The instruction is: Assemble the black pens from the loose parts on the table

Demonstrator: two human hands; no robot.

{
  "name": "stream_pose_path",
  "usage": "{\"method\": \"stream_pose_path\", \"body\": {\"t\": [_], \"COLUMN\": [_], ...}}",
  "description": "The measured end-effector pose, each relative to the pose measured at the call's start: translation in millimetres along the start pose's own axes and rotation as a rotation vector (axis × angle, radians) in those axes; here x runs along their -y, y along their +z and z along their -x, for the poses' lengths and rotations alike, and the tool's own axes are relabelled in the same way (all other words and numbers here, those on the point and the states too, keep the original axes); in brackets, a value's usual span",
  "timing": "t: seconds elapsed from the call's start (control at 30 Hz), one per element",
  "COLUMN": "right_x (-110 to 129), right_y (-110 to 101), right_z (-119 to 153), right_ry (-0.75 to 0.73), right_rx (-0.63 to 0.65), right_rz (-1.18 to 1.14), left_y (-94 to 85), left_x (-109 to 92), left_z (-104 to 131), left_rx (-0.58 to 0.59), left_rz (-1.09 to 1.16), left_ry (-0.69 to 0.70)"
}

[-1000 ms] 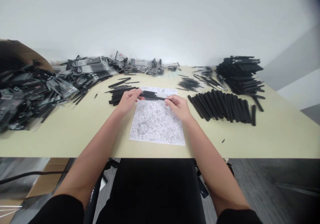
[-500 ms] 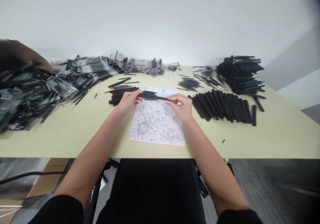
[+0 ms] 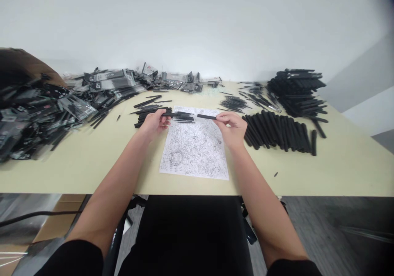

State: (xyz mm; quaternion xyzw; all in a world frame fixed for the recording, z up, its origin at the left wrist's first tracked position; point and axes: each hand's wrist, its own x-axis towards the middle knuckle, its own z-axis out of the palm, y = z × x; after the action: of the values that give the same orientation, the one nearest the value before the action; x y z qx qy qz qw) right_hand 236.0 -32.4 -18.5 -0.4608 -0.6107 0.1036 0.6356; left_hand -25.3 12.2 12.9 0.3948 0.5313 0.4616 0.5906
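My left hand [image 3: 154, 123] is closed on a black pen part [image 3: 169, 114], which points to the right over the top of a scribbled sheet of paper [image 3: 193, 153]. Between thumb and fingers, my right hand [image 3: 233, 129] pinches a short black pen tube [image 3: 206, 116], its free end facing left. A gap separates the two pieces. Thin dark refills [image 3: 184, 119] lie on the paper's upper left, just beyond my left fingers. Close behind my left hand is a stack of black pen tubes [image 3: 140, 120], partly covered by it.
A row of thick black pens [image 3: 277, 131] lies right of my right hand, with a taller pile of pens [image 3: 295, 89] behind. Thin refills [image 3: 234, 103] lie near the back. Packaged pens in clear sleeves [image 3: 40, 116] heap up at left. One small dark piece [image 3: 276, 174] lies front right.
My hands have drawn apart, the right one moving right with the black tube. The two pieces, end to end near each other before, now show a clear gap.
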Motion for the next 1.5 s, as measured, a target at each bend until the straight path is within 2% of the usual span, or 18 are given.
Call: {"method": "stream_pose_path", "body": {"t": [0.13,0.3,0.43,0.53,0.63,0.9,1.03,1.13,1.3,1.5], "right_x": [-6.1,-15.0,-20.7,-20.8,-18.3,-14.4,-15.0,-14.6,-11.9,-9.5], "right_y": [2.7,5.4,3.8,3.5,3.9,3.7,4.0,4.3,4.0,3.7], "right_z": [0.6,1.8,1.8,2.4,2.5,1.7,1.8,1.5,0.7,0.4], "right_ry": [0.031,0.102,0.184,0.203,0.211,0.240,0.231,0.233,0.229,0.249], "right_rx": [-0.019,-0.108,-0.132,-0.110,-0.103,-0.099,-0.091,-0.099,-0.097,-0.099], "right_rz": [0.000,0.071,0.106,0.102,0.079,0.062,0.076,0.078,0.080,0.096], "left_y": [-2.8,-12.9,-22.8,-29.1,-35.5,-51.2,-53.6,-53.9,-54.9,-59.7], "left_x": [0.1,0.4,-4.1,-6.5,-6.2,-4.8,-5.0,-3.8,-2.5,-1.4], "left_z": [-3.5,-13.8,-19.3,-18.8,-17.9,-20.7,-19.5,-21.4,-25.8,-30.0], "left_rx": [-0.046,-0.098,-0.299,-0.469,-0.560,-0.601,-0.567,-0.616,-0.639,-0.650], "left_rz": [0.024,0.014,-0.021,-0.177,-0.339,-0.524,-0.646,-0.732,-0.772,-0.775], "left_ry": [-0.002,0.093,0.160,0.289,0.399,0.480,0.544,0.561,0.526,0.584]}}
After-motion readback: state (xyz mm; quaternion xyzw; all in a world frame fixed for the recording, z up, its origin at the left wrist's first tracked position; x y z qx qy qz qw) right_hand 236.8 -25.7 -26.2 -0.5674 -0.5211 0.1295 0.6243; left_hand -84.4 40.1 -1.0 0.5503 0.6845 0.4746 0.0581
